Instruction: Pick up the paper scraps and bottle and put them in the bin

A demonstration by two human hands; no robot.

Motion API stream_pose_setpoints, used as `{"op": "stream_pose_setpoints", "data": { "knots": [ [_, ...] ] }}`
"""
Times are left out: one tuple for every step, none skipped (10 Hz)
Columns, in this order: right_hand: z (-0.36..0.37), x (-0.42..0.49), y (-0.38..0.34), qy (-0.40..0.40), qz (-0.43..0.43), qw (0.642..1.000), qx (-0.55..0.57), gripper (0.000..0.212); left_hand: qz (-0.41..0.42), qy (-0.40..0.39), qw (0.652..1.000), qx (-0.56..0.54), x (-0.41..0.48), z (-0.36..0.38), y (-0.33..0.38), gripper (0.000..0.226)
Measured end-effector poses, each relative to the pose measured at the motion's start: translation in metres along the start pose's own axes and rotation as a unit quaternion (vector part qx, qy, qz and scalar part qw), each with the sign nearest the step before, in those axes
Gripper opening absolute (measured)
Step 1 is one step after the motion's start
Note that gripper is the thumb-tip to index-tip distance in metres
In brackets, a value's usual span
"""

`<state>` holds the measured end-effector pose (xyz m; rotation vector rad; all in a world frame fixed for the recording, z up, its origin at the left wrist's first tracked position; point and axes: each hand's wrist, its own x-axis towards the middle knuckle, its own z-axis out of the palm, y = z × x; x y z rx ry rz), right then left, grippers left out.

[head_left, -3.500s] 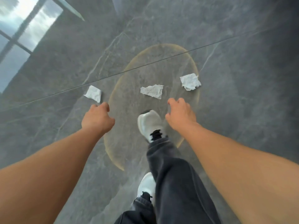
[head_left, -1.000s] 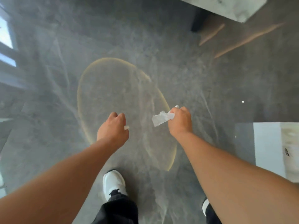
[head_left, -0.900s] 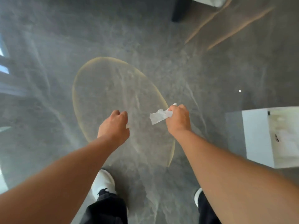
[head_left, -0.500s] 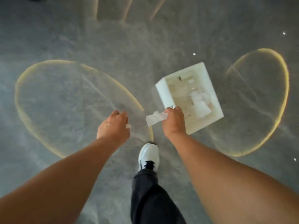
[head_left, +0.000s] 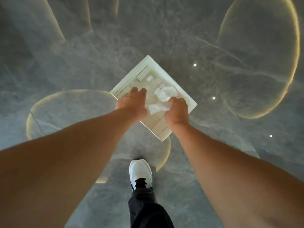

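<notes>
A white square bin [head_left: 131, 74] stands open on the grey floor, with crumpled white paper [head_left: 166, 93] lying inside. Both my hands hover over its near corner. My right hand [head_left: 177, 111] pinches a white paper scrap [head_left: 157, 108] that sticks out to the left above the bin's opening. My left hand [head_left: 133, 104] is over the bin's left side with its fingers curled down; the scrap it carries is hidden under the hand. No bottle is in view.
The floor is glossy grey marble with large round light reflections [head_left: 258, 55] and small bright spots. My white shoe [head_left: 140, 171] and dark trouser leg [head_left: 144, 209] are just short of the bin.
I have walked from the spot where the scraps lay to the bin. Both hands, still closed on paper, have moved from short of the bin to above its opening.
</notes>
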<state>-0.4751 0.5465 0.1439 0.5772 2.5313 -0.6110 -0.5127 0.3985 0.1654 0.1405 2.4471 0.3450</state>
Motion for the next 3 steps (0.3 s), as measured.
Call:
{"op": "stream_pose_setpoints", "data": {
  "knots": [
    [-0.001,0.005,0.002,0.000,0.003,1.000,0.009,0.045,-0.014,-0.029,0.999,-0.006,0.017,-0.002,-0.004,0.054],
    [-0.008,0.009,0.003,-0.016,0.009,1.000,0.000,0.055,-0.018,-0.072,0.996,-0.051,0.033,-0.009,-0.008,0.086],
    [-0.013,0.013,-0.004,0.004,0.024,0.998,-0.064,0.050,-0.022,-0.054,0.998,-0.037,0.037,-0.013,-0.029,0.071]
  ]
}}
